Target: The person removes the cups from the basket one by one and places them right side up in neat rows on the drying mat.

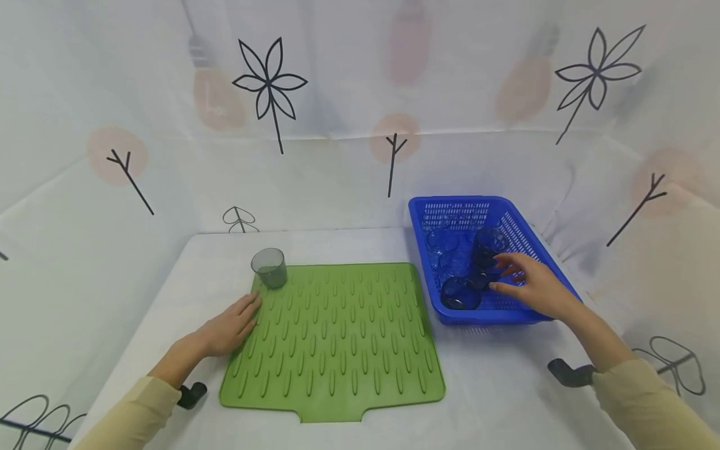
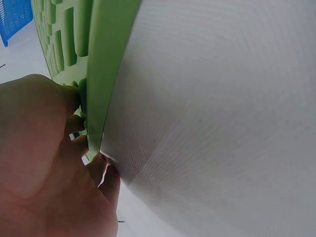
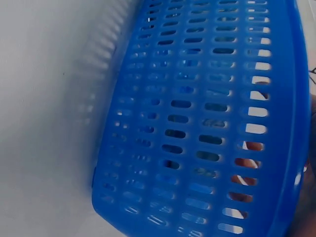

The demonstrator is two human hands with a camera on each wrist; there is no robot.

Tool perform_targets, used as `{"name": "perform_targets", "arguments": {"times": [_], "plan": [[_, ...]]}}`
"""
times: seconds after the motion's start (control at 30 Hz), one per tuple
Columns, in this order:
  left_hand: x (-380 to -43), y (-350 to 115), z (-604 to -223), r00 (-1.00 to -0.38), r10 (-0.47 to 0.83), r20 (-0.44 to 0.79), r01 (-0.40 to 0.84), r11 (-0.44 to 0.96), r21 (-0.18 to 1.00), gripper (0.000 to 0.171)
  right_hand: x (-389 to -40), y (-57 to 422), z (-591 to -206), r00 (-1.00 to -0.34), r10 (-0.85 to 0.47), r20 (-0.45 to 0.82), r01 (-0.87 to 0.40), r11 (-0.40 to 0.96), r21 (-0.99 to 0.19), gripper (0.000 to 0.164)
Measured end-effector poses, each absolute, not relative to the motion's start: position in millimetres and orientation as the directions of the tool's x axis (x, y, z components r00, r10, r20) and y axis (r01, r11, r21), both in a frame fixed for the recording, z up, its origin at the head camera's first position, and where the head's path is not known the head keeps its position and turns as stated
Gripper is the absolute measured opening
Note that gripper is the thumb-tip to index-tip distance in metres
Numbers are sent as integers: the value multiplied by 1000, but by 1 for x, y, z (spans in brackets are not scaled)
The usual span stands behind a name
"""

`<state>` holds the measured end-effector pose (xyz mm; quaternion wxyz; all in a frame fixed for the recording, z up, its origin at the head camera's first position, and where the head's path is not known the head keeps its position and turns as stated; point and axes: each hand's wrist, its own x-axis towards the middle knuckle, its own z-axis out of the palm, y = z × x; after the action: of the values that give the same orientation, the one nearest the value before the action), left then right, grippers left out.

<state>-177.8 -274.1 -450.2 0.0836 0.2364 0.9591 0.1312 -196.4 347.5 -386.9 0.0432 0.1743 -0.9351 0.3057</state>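
A green drying mat (image 1: 337, 337) with raised oblong ridges lies on the white table. My left hand (image 1: 229, 326) rests along its left edge, fingers extended; in the left wrist view the fingers touch the mat's rim (image 2: 106, 64). At the mat's far left corner stands a grey-tinted glass tumbler (image 1: 271, 269), upright. On the right, my right hand (image 1: 534, 286) reaches over the blue basket (image 1: 430, 275), thumb and fingers spread apart. Just beyond its fingertips is a dark-looking glass (image 1: 488, 245); whether they touch cannot be told. Another glass (image 1: 460, 294) lies left of the thumb.
Several clear glasses sit further back in the basket. Its slotted wall (image 3: 197, 118) fills most of the right wrist view. White cloth (image 1: 337, 181) printed with flowers and twigs hangs behind and at both sides. Dark straps (image 1: 192, 395) show by both wrists.
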Motion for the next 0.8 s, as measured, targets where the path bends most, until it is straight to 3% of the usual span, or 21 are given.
{"name": "perform_targets", "arguments": {"times": [0.37,0.8], "plan": [[-179,-275,-451,-874,475,-99,433,856,284,53,-212,351,-393,-972,-228,61,-222,793,-568,85],[-181,-278,-455,-874,475,-101,430,854,293,53,-226,352,-396,-976,-216,-15,-166,789,-591,91]]}}
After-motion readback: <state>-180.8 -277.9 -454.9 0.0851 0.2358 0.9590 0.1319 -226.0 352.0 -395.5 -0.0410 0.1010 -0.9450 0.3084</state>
